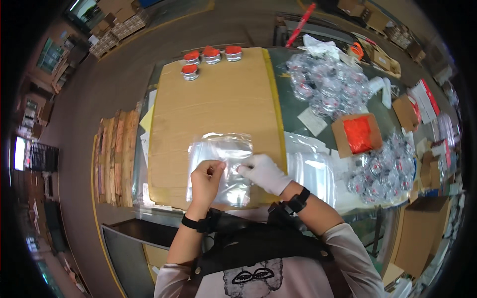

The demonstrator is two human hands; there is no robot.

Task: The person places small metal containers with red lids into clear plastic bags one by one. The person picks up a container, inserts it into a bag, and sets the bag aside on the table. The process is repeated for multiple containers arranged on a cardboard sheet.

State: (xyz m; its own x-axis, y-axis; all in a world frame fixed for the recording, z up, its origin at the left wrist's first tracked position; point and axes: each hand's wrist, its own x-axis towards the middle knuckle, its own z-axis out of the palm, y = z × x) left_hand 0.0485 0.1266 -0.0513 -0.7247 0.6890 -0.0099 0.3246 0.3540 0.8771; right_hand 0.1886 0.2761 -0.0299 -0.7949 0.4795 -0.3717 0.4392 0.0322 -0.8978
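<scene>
Clear plastic bags point(223, 196) lie overlapped on a cardboard sheet in front of me, shiny and wrinkled. My left hand point(206, 181) is bare, its thumb and fingers pinched together over the middle of the bags. Opposite it, my right hand point(266, 174) wears a white glove with the fingertips bare, also closed in a pinch. Clear film shows between the two hands, and both appear to grip it; the exact edge they hold is too fine to make out.
Several silvery round packs with red tops point(211, 55) stand at the far end of the cardboard sheet point(213, 104). To the right are more clear bags point(313, 174), heaps of clear-wrapped round packs point(330, 87) and a carton with red contents point(343, 139). Wooden pallets point(117, 159) stand left.
</scene>
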